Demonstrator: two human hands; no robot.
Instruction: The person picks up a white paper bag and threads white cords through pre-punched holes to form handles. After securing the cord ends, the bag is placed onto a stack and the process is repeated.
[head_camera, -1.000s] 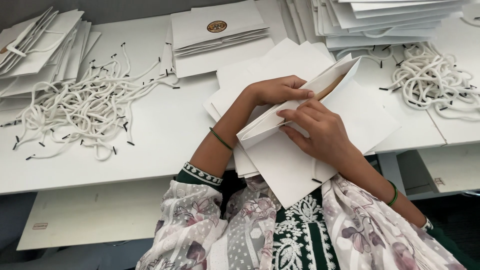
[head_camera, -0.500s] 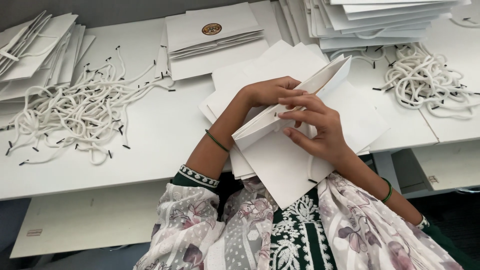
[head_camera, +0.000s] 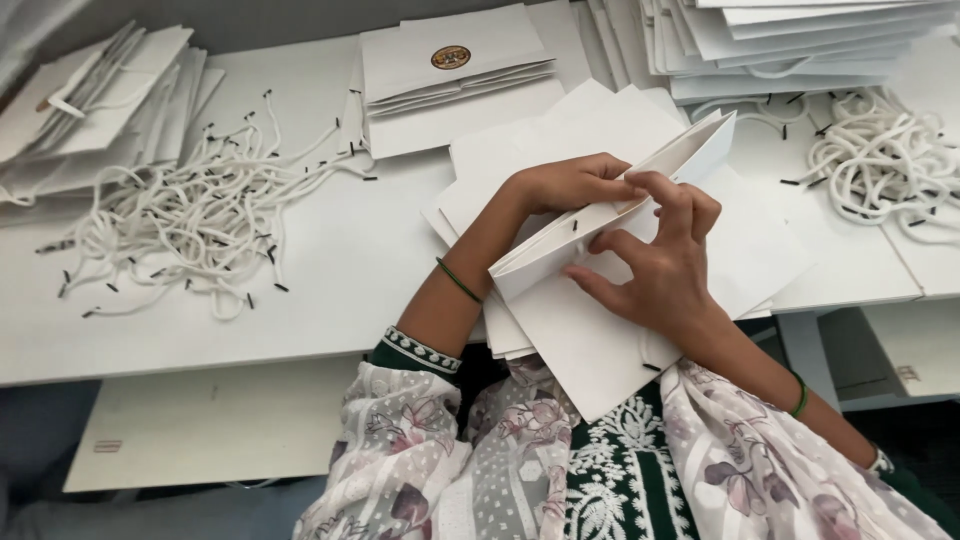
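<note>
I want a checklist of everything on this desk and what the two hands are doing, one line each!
Surface: white table, mostly covered with paper goods and cords.
Job's things: white paper bag, folded flat, lifted at a slant over a stack of flat bags.
Clutter: pile of white cord handles on the left, a second cord pile on the right, a bag stack with a round gold sticker, more stacked bags at the back, finished bags far left.
Grippers: left hand grips the bag's upper edge; right hand pinches it from below.
Cables: nothing seen besides the cords.
Surroundings: flat white sheet lower than the table.
</note>
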